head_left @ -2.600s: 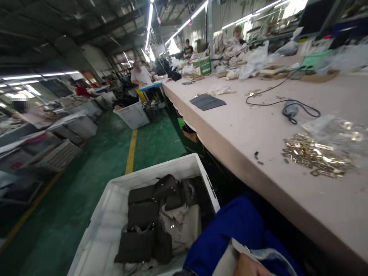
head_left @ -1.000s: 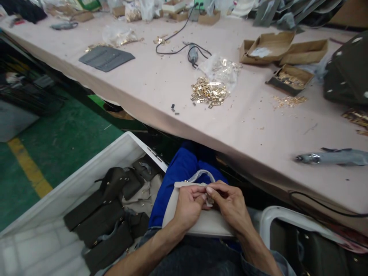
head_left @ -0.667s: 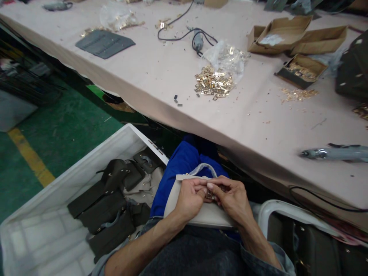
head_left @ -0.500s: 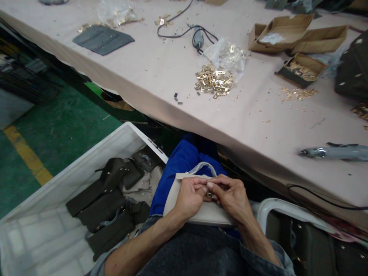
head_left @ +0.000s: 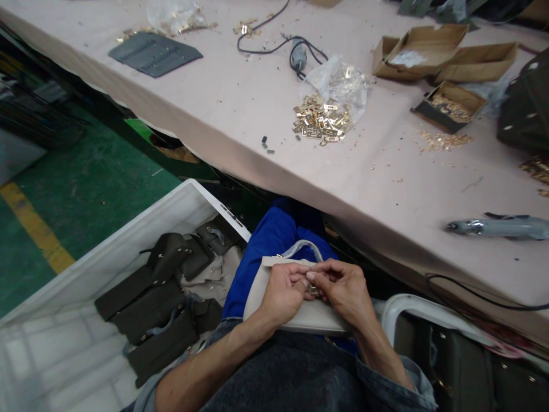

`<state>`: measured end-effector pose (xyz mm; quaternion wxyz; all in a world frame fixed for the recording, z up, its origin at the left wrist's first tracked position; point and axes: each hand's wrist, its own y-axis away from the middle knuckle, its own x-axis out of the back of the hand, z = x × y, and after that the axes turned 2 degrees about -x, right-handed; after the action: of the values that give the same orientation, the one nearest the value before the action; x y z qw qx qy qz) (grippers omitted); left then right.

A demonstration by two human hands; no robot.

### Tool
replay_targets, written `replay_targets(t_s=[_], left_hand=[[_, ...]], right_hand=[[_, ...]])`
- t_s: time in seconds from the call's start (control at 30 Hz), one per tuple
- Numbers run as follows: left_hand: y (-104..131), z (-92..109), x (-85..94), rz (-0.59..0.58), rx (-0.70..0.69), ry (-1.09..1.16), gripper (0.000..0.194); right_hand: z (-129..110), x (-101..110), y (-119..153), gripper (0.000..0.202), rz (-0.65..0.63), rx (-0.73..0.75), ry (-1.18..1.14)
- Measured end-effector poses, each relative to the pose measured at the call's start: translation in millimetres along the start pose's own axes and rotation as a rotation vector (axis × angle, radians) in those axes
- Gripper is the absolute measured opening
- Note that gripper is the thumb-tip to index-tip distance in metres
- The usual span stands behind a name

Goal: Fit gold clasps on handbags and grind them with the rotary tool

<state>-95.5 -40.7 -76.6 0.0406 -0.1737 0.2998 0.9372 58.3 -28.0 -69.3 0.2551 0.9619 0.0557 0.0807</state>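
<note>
A cream bag (head_left: 261,286) lies across my lap on blue trousers, its wrapped handle (head_left: 302,245) pointing away from me. Both hands meet over the bag's upper middle, fingertips almost touching. My left hand (head_left: 285,292) is closed, thumb pressed to the fingers. Opposite it, my right hand (head_left: 345,289) pinches with thumb and index finger. Between and just below the fingertips shows a small metal clasp piece (head_left: 313,289) on the bag. The fingers partly cover it, and what each pinch holds is too small to make out.
A white bin (head_left: 189,186) with dark and cream bags stands at left, another white bin (head_left: 390,312) at right. On the table (head_left: 223,109) are metal plates (head_left: 321,123), a cardboard box (head_left: 422,51), a small parts box (head_left: 450,107), a grey power tool (head_left: 497,227) and a dark sheet (head_left: 154,54).
Both hands keep nearly the same pinching pose over the bag. The whole view has shifted very slightly.
</note>
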Motion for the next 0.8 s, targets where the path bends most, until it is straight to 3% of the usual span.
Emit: replay_targets(t_s=[0.37, 0.8], left_hand=[[5.3, -3.3, 1.9, 0.063, 0.014, 0.047, 0.035], [3.8, -9.4, 2.7, 0.045, -0.008, 0.044, 0.036]], right_hand=[[3.3, -4.8, 3.9, 0.048, 0.049, 0.043, 0.056], [0.9, -2.0, 5.7, 0.023, 0.071, 0.133, 0.218]])
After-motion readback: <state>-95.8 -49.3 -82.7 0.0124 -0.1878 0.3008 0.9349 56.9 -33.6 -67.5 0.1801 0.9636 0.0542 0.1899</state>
